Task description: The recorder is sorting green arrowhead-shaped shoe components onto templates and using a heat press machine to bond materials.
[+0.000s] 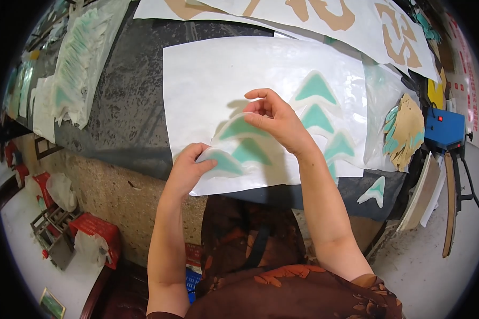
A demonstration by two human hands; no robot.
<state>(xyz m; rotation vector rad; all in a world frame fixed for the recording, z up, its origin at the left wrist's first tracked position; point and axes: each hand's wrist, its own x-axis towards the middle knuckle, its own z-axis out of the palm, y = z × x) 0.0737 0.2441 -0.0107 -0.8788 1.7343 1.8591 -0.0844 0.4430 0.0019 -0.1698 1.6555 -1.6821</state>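
Note:
My left hand (190, 169) pinches a curved triangular piece (224, 162), white-edged with a green middle, near the front left of a large white sheet (197, 80). Its thumb lies on top of the piece's left end. Farther up the sheet, my right hand (271, 118) has its thumb and curled fingers at the tip of a similar piece (242, 126), while the index finger arches away. Between the hands rests another green-centred piece (252, 150). Several more, such as the top one (316, 87), form a staggered column on the right of the sheet.
The dark tabletop (127, 95) holds a pile of green-and-white strips (80, 58) at left. Sheets with tan shapes (324, 10) lie at the back. To the right are a tan-and-green stack (404, 133), a blue device (445, 129) and a loose small piece (374, 192) near the front edge.

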